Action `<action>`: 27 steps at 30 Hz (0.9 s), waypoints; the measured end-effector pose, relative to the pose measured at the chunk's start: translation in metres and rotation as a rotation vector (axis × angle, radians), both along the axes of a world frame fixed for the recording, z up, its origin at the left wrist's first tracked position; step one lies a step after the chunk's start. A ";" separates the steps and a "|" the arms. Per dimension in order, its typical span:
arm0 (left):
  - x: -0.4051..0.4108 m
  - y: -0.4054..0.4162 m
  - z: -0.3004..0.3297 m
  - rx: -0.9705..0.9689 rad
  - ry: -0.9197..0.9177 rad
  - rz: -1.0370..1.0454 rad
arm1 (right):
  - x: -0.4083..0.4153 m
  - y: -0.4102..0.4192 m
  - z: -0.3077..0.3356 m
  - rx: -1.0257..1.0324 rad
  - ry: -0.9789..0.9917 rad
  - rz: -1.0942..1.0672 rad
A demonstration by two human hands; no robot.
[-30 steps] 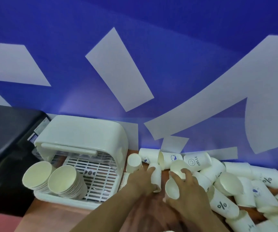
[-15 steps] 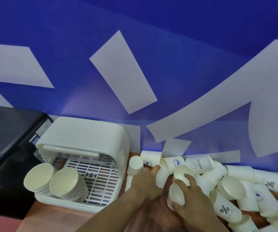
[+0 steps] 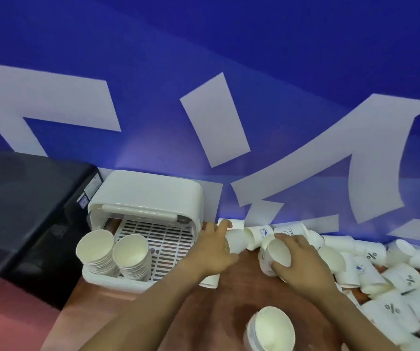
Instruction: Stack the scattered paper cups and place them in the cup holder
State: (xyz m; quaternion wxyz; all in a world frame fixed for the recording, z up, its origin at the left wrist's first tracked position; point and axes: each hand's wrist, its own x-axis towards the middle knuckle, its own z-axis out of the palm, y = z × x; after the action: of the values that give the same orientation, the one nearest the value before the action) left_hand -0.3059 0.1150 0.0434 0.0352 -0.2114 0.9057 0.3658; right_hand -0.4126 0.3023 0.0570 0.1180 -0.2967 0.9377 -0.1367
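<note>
Many white paper cups point(image 3: 371, 264) lie scattered on a brown table point(image 3: 239, 295), mostly to the right. My left hand point(image 3: 214, 249) grips one cup lying on its side point(image 3: 238, 240) near the back wall. My right hand point(image 3: 302, 259) holds another cup point(image 3: 276, 254), its mouth facing me. The white cup holder point(image 3: 153, 198) stands at the left with its lid up; two stacks of cups point(image 3: 112, 252) lean in its slatted tray. A short stack of cups point(image 3: 271, 330) stands at the near edge, below my right arm.
A black appliance point(image 3: 26, 209) sits left of the cup holder. A blue wall with white shapes point(image 3: 229, 110) rises right behind the table. The table's left edge point(image 3: 74, 300) drops to a pink floor.
The view has tilted down, so the near stack now shows. My left hand has reached farther back onto a lying cup. My right hand has turned its cup mouth toward me.
</note>
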 end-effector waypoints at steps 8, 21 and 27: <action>0.069 -0.036 0.044 -0.020 0.200 0.078 | 0.059 -0.053 0.030 -0.158 0.098 0.053; 0.184 -0.146 0.059 -0.092 0.231 0.133 | 0.153 -0.155 0.033 -0.182 0.083 0.156; 0.212 -0.185 0.050 -0.096 0.237 0.146 | 0.178 -0.191 0.029 -0.191 0.079 0.162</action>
State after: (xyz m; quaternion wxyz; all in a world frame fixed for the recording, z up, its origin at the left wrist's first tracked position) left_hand -0.0941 -0.0698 0.0938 -0.1088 -0.2333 0.9022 0.3461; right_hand -0.2345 0.1116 0.0861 0.0628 -0.3865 0.8973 -0.2038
